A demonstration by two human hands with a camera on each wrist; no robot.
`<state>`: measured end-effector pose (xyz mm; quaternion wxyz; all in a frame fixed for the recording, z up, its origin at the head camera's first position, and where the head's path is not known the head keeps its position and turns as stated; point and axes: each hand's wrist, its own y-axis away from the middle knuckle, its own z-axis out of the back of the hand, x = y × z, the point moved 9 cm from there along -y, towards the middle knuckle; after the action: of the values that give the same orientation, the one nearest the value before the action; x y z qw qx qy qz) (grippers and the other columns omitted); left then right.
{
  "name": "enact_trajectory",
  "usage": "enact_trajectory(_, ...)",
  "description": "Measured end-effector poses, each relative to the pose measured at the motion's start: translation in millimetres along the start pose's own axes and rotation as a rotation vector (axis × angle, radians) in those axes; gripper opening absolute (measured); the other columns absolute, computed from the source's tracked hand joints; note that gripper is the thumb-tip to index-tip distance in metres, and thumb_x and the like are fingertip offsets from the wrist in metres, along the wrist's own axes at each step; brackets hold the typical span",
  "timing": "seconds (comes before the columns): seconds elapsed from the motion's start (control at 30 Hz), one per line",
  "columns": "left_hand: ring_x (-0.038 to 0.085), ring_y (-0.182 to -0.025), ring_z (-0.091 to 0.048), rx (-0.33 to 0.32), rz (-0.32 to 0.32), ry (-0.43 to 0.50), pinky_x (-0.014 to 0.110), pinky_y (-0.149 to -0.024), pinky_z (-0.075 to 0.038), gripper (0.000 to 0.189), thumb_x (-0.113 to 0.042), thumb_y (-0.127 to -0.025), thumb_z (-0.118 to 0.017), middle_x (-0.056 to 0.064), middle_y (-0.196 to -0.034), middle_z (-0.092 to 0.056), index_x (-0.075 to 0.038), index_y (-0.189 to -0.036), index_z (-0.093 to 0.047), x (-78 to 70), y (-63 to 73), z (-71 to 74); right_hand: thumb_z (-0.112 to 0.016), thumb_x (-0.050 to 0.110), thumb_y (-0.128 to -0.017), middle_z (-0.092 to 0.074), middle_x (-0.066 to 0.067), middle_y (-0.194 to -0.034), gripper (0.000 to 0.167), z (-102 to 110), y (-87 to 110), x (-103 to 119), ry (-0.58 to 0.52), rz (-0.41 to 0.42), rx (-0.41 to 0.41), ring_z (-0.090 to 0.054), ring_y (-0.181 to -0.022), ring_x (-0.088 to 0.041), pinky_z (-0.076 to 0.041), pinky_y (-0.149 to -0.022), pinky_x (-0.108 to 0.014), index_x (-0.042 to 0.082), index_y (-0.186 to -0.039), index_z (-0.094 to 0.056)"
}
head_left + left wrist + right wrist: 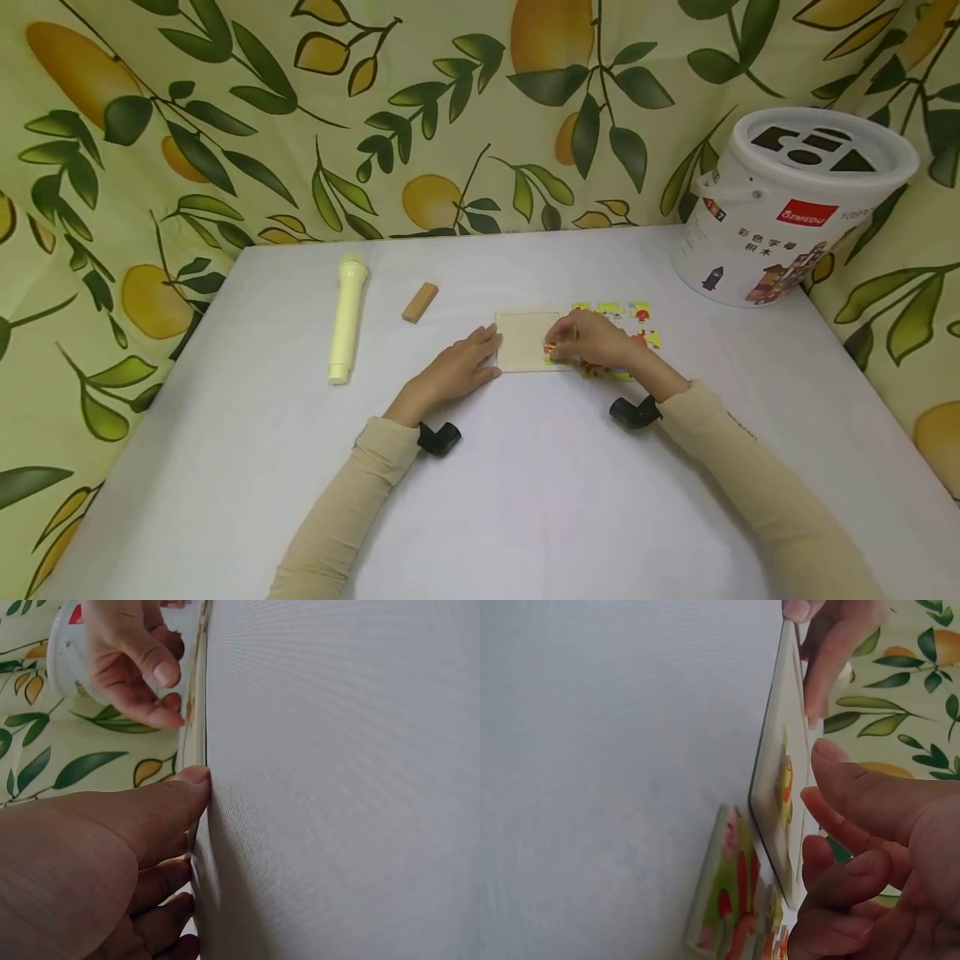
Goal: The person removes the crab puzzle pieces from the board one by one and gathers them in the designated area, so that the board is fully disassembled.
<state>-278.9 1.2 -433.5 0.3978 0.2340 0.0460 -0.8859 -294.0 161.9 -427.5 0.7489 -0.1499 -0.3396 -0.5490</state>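
Note:
A shallow wooden puzzle tray (522, 341) lies flat at the middle of the table. My left hand (459, 367) rests at its left side, fingers extended along that edge and the thumb (193, 776) against the near corner. One colourful jigsaw piece (786, 784) sits in the tray's near right corner. Over the tray's right end hovers my right hand (592, 340), thumb and index tips just above that piece, with nothing visible between them. Several more jigsaw pieces (639, 313) are spread to the right of the tray, partly hidden under the right hand.
To the left stand a small wooden block (420, 302) and, farther out, a pale yellow toy microphone-shaped stick (347, 321) lying lengthwise. A white lidded bucket (772, 225) with shape holes is at the back right. Patterned cloth (450, 125) hangs behind the table.

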Motion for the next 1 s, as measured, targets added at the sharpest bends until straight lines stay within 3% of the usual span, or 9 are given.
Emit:
enact_trajectory(0.4,0.028,-0.139,-0.026,-0.011,-0.012,-0.036,0.044,-0.108,-0.031,0.057,-0.028,-0.093,-0.054,0.012,-0.151,-0.026,-0.003,-0.141,-0.035,-1.4,0.1,-1.3,-0.073,0.012,-0.077,-0.064,-0.008,-0.104,0.015,-6.8,0.9,-1.3,0.062,-0.005,0.001,-0.048,-0.091,-0.022,-0.039,-0.081,-0.037,0.014,-0.091,-0.07)
enact_trajectory(0.77,0.028,-0.138,-0.026,-0.02,-0.004,-0.031,0.043,-0.108,-0.031,0.057,-0.028,-0.093,-0.055,0.013,-0.15,-0.026,-0.003,-0.14,-0.036,-1.7,0.8,1.2,-0.073,0.011,-0.077,-0.062,-0.008,-0.095,0.018,-7.1,2.0,2.9,0.054,0.021,-0.017,-0.05,-0.09,-0.023,-0.04,-0.079,-0.036,0.01,-0.093,-0.065)
enact_trajectory(1.0,0.028,-0.138,-0.027,-0.022,-0.004,-0.03,0.044,-0.107,-0.032,0.057,-0.027,-0.092,-0.055,0.013,-0.15,-0.026,-0.003,-0.14,-0.036,-2.8,1.6,2.4,-0.072,0.012,-0.079,-0.061,-0.007,-0.092,0.021,-5.0,3.8,1.5,0.052,0.002,-0.038,-0.052,-0.083,-0.02,-0.042,-0.069,-0.027,0.012,-0.097,-0.061)
